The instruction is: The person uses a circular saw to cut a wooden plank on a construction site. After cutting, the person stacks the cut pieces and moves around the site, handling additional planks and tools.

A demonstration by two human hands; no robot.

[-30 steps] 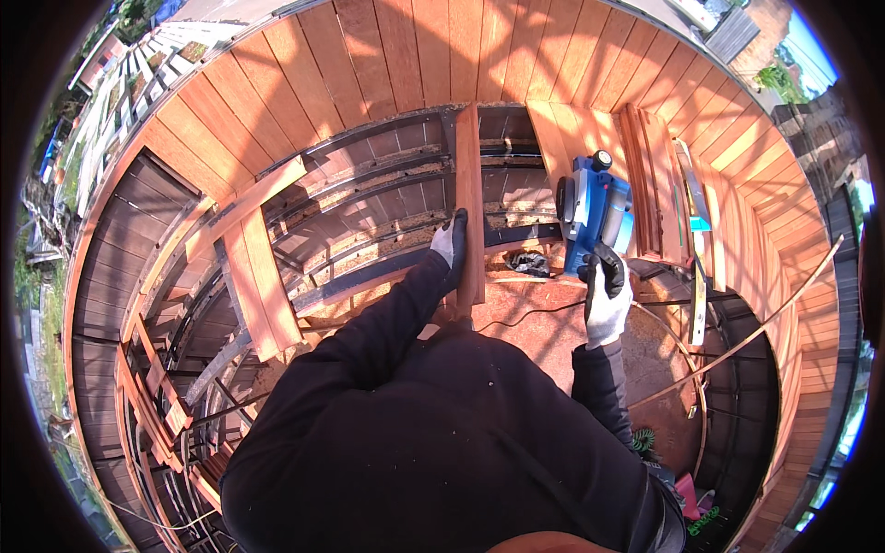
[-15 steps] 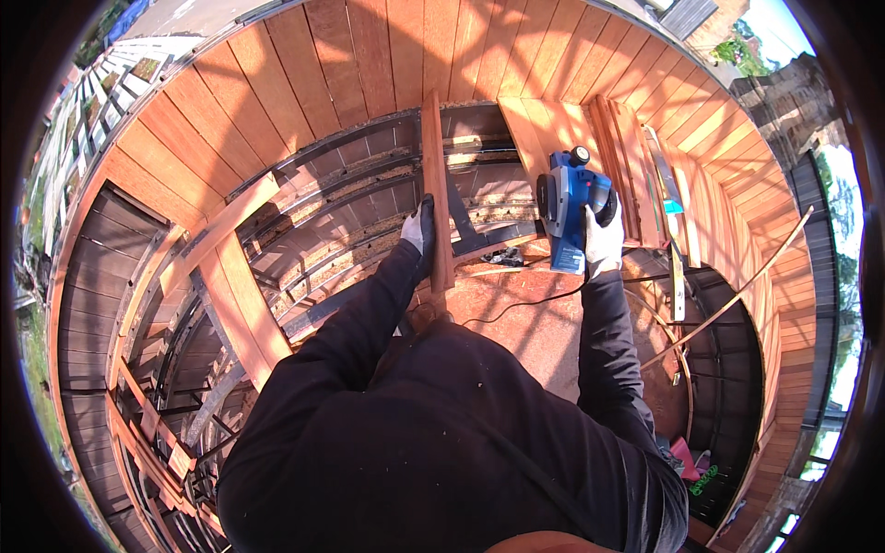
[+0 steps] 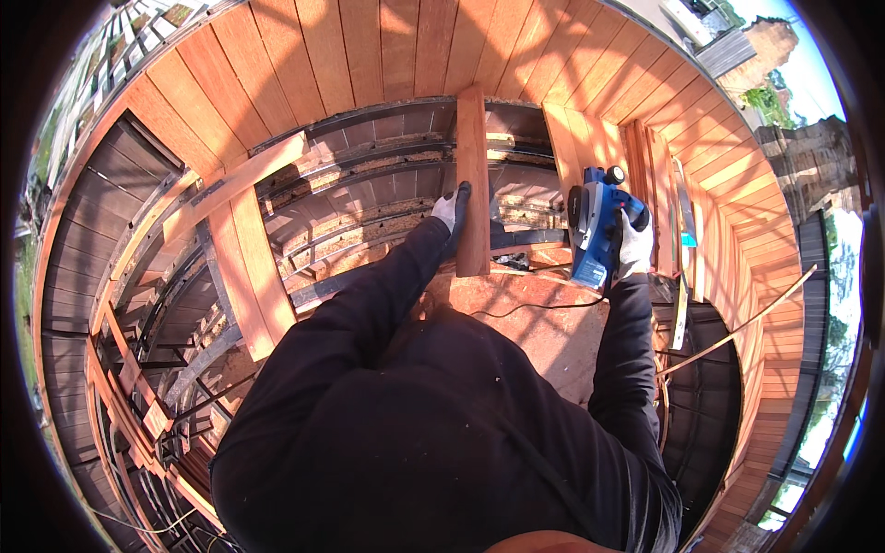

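My left hand (image 3: 451,212), in a white and dark glove, grips a reddish wooden board (image 3: 473,194) from its left side. The board stands lengthwise in front of me, a broad face showing. In my right hand (image 3: 636,243), also gloved, is a blue electric hand planer (image 3: 596,229), its fingers wrapped round the rear handle. The planer is held to the right of the board, apart from it. A black power cord (image 3: 535,306) trails from the planer across the reddish floor.
A curved wall of wooden planks (image 3: 442,51) surrounds me. Black metal framing (image 3: 359,152) shows in front. Loose boards (image 3: 244,267) lie across it at the left, with more boards (image 3: 590,138) at the right. A thin wooden strip (image 3: 737,323) leans at the far right.
The board has turned, so more of its broad face shows. The planer has tilted slightly in my right hand. The whole view has shifted a little, and both hands keep their holds.
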